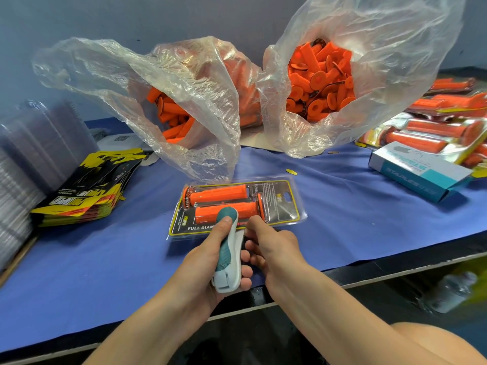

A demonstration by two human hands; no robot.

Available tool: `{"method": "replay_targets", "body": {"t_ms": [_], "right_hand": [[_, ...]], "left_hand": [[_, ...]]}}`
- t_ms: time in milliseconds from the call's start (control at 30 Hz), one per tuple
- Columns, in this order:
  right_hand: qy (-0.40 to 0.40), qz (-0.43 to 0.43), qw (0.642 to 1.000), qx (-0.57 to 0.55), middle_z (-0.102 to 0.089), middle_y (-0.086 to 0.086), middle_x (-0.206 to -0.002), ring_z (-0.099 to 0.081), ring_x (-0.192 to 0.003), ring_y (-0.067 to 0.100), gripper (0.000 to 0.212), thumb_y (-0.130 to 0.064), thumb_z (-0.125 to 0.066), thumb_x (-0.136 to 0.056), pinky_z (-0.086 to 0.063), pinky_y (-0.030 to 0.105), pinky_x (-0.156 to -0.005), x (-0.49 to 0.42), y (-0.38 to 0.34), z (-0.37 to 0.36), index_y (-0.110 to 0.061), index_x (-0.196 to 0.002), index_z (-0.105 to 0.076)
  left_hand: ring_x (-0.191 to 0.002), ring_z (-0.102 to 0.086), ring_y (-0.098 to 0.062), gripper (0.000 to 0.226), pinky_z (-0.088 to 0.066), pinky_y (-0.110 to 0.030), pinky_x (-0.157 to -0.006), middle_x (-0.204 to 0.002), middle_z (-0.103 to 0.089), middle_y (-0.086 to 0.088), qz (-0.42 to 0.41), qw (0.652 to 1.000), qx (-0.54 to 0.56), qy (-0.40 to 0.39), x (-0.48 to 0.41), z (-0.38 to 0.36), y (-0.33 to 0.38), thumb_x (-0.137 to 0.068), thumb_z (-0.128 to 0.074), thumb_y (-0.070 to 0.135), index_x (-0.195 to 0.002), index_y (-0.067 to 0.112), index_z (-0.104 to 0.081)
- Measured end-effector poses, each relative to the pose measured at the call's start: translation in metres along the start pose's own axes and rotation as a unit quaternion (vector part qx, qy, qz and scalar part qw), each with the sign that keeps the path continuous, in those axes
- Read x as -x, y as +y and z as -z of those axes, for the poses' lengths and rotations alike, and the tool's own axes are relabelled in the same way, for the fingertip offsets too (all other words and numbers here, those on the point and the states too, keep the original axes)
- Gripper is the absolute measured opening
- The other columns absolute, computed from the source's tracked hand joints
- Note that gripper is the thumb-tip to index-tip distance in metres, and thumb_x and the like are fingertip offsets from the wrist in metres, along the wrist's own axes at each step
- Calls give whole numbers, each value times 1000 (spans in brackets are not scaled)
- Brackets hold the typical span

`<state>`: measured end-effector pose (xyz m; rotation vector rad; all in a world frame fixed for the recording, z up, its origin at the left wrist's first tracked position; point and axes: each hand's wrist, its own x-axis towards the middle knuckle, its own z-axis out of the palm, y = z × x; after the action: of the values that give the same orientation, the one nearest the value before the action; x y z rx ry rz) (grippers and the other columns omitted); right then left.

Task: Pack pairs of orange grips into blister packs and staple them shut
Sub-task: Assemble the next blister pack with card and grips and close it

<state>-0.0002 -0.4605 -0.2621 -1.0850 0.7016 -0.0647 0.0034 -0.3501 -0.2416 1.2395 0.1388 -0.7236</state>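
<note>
Orange grips; black-yellow blister pack; teal-white stapler; blue cloth.

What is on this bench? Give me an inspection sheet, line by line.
Surface: blue cloth over the bench.
Job's things: blister pack holding two orange grips; stapler at its near edge; two bags of grips; card inserts; finished packs; staples box.
Clutter: yellow scrap on the cloth.
Hands: left hand grips the stapler; right hand holds the pack's near edge.
Cables: nothing seen.
Surroundings: wall behind; blurred bottle below the bench.
</note>
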Motion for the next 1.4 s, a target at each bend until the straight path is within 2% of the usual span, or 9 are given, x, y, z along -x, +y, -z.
{"method": "replay_targets", "body": {"t_ms": [300, 467, 600, 767, 867, 967, 1067, 1267, 1400], "right_hand": [[-6, 13, 1000, 15, -53, 1, -48, -44, -48, 19, 18, -15, -62, -81, -42, 27, -51, -2, 3, 1, -8, -65, -60], [-36, 32, 998, 27, -63, 11, -69, -52, -64, 27, 28, -29, -65, -83, -49, 42, -66, -3, 9, -2, -2, -85, -70], [-96, 27, 994, 46, -75, 10, -87, -70, -79, 28, 30, -35, -70, -85, -56, 39, -78, -8, 6, -4, -5, -89, -72], [-181, -3, 982, 44, -67, 8, -78, -58, -64, 17, 36, -39, -71, -86, -45, 24, -59, -5, -5, -3, -5, -98, -71], [-206, 3, 977, 48, -52, 5, -61, -43, -47, 16, 37, -46, -73, -82, -35, 23, -43, -3, -4, -5, -10, -85, -66], [-229, -31, 970, 74, -43, 4, -54, -38, -42, 17, 47, -60, -74, -74, -28, 22, -39, -5, -3, -8, -14, -76, -63], [-234, -57, 966, 96, -39, 2, -46, -37, -35, 16, 48, -62, -73, -72, -27, 21, -38, -8, -2, -9, -17, -63, -58], [-186, -60, 976, 96, -34, 4, -48, -36, -31, 16, 49, -54, -72, -74, -26, 18, -35, -13, 5, -18, -9, -91, -61], [-172, -63, 977, 106, -33, 5, -47, -34, -31, 16, 42, -49, -71, -74, -26, 18, -36, -11, 4, -18, -11, -60, -62]], "left_hand": [[-50, -57, -20, 47, -52, -27, -45, -73, -60, -11, -13, 999, -30, 29, -1, 2, -1, -88, -60, 51, -93, 6, -68], [-49, -55, -19, 46, -49, -26, -42, -69, -59, -10, -18, 998, -34, 52, -3, 2, -2, -89, -59, 49, -93, 4, -66], [-48, -55, -19, 47, -48, -25, -42, -68, -59, -10, -24, 997, -35, 68, -4, 8, 0, -89, -59, 50, -95, 3, -65], [-47, -56, -20, 51, -47, -26, -41, -65, -61, -10, -42, 996, -38, 69, -1, 8, -1, -82, -61, 51, -99, 3, -65], [-48, -56, -20, 50, -48, -27, -43, -67, -61, -11, -60, 997, -41, 40, 1, 4, -3, -80, -62, 51, -100, 5, -67], [-48, -56, -19, 46, -49, -27, -44, -68, -60, -9, -63, 996, -52, 40, 2, 0, -5, -88, -60, 49, -97, 4, -64], [-47, -55, -19, 44, -49, -27, -44, -66, -58, -8, -57, 996, -55, 49, 1, 0, -7, -94, -56, 46, -96, 3, -61], [-46, -54, -19, 39, -48, -26, -43, -65, -57, -8, -50, 997, -44, 49, -4, 4, -9, -95, -56, 43, -93, 4, -61], [-44, -54, -19, 41, -47, -26, -40, -63, -57, -9, -45, 996, -46, 61, -7, 6, -10, -95, -56, 42, -97, 1, -56]]}}
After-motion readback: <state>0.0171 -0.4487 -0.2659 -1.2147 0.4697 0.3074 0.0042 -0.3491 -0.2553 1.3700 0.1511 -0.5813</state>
